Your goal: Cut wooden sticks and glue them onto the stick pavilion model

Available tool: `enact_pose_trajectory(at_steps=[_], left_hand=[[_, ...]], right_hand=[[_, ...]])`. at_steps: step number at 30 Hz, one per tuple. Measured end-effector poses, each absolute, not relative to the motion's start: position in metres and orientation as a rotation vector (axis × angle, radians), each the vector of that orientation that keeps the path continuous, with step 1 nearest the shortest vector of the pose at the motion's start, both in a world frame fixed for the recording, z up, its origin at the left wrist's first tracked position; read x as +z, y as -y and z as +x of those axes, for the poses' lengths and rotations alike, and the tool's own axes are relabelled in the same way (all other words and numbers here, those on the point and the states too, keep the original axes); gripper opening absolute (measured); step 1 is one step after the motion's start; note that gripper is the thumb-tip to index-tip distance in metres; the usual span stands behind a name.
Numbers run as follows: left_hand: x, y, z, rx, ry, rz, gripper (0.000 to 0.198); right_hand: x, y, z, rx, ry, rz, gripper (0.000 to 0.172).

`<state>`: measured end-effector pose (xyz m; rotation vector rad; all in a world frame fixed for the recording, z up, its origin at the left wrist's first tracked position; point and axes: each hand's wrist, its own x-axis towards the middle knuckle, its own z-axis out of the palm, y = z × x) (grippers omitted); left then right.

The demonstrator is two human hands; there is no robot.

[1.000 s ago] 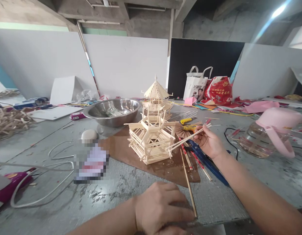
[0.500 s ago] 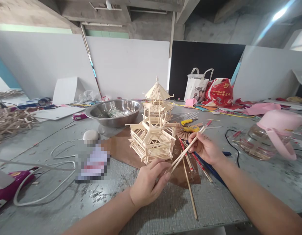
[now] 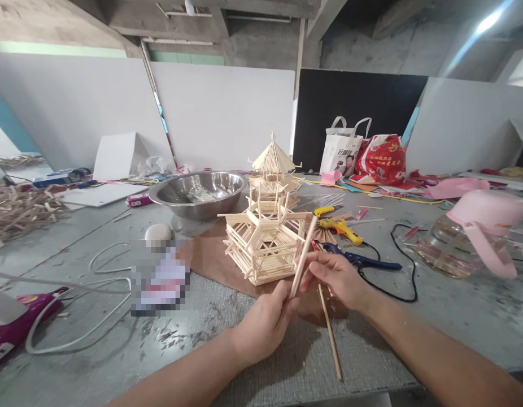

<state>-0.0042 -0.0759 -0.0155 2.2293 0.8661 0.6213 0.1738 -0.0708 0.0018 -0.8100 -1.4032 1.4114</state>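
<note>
Left hand [image 3: 261, 325] is pinching wooden sticks [image 3: 305, 254] low between closed fingers, right hand [image 3: 335, 280] is curling half-closed fingers alongside, can't tell its grip.

Your left hand [image 3: 264, 328] pinches lower end of slender pale wooden sticks [image 3: 306, 249], tilted upward; your right hand [image 3: 335, 277] curls just beside them; beyond, pale hexagonal stick-built model [image 3: 276, 249] on flat brown sheet [image 3: 208, 254].

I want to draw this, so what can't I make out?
All in the head view:
Slim pale wooden sticks: overlapping, too thin to count.
Flat brown sheet: partly hidden by the right hand.
Purple plastic device: cut off by the left edge.
Flat lilac patch: blurred by blocky pixels.
</note>
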Motion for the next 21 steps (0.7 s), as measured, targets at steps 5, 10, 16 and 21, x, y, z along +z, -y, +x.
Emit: enact_pose_trajectory(at_steps=[5, 10, 16, 21], left_hand=[[-0.019, 0.075, -0.001, 0.578, -0.778, 1.767, 0.021], [-0.02, 0.072, 0.003, 0.526, -0.714, 1.551, 0.022], [-0.019, 0.073, 0.004, 0.522, -0.682, 1.375, 0.025], [-0.017, 0.073, 0.002, 0.594, -0.727, 1.272, 0.025]], right_hand=[[-0.001, 0.072, 0.165, 1.289, 1.65, -0.897, 0.024], [-0.007, 0.069, 0.158, 1.201, 1.655, -0.994, 0.018], [-0.011, 0.068, 0.155, 1.272, 1.501, -1.047, 0.019], [-0.012, 0.068, 0.157, 1.408, 1.434, -1.052, 0.023]])
